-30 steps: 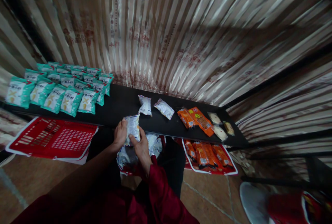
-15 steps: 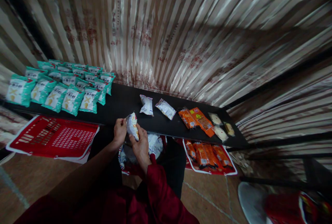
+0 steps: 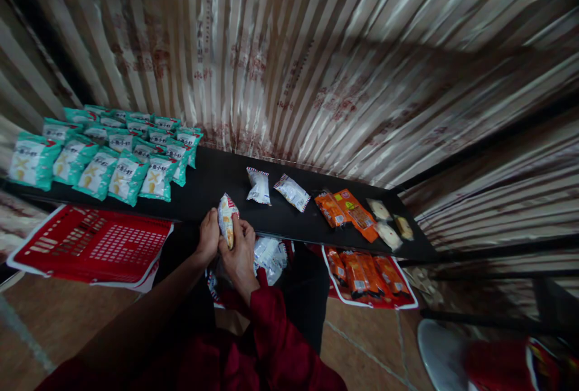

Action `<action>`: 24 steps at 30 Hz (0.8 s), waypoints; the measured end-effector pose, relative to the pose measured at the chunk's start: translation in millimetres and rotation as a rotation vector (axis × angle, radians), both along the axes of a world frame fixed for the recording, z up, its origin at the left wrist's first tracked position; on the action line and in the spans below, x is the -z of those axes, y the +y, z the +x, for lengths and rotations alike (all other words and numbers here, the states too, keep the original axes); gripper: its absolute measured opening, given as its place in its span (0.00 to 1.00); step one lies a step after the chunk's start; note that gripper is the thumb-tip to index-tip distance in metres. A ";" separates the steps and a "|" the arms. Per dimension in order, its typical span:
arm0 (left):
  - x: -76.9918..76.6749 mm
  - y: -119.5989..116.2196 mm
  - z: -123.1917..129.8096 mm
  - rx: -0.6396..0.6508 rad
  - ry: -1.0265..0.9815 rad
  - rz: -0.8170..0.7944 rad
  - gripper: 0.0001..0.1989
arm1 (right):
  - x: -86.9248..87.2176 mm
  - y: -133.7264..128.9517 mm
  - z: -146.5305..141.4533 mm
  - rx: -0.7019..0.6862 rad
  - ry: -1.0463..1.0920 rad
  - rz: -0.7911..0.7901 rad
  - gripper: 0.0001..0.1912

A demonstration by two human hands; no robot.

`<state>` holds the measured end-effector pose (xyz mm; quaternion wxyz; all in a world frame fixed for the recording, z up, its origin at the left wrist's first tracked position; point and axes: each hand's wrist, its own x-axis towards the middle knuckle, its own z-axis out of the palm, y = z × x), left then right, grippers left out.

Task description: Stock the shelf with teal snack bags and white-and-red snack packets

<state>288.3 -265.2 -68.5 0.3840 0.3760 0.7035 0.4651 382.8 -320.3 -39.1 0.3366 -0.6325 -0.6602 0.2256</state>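
Between my hands, at the front edge of the black shelf (image 3: 190, 198), is a small white and yellow snack bag (image 3: 227, 215). My left hand (image 3: 208, 234) grips its left side, and my right hand (image 3: 239, 253) has thumb and fingers closed on its lower right. Two similar white snack bags (image 3: 259, 186) lie on the shelf just beyond my right hand. Below my hands, more white bags (image 3: 271, 258) sit in a container at my lap, partly hidden by my right hand and sleeve.
Teal snack bags (image 3: 121, 177) stand in rows on the shelf's left. Orange packets (image 3: 350, 210) and small pale packets (image 3: 386, 234) lie at its right. Below hang a red basket (image 3: 122, 246) and another basket (image 3: 407, 282) of orange packets. A pleated curtain (image 3: 271, 77) backs the shelf.
The held snack bag has been turned, so its yellow and red printed face shows more. Both hands stay on it, the right one shifted slightly down. The view has moved slightly.
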 end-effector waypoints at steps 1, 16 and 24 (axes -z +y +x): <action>-1.3 -0.1 -0.5 -0.005 -0.008 -0.003 0.16 | -0.8 0.5 -0.8 -0.004 -0.016 0.000 0.34; -18.2 -7.5 -3.0 0.024 -0.646 0.041 0.22 | -2.8 2.3 -10.0 -0.073 -0.078 0.087 0.26; -15.4 -8.9 -11.4 0.101 -0.678 0.016 0.24 | -0.6 4.8 -8.3 -0.117 -0.002 0.108 0.25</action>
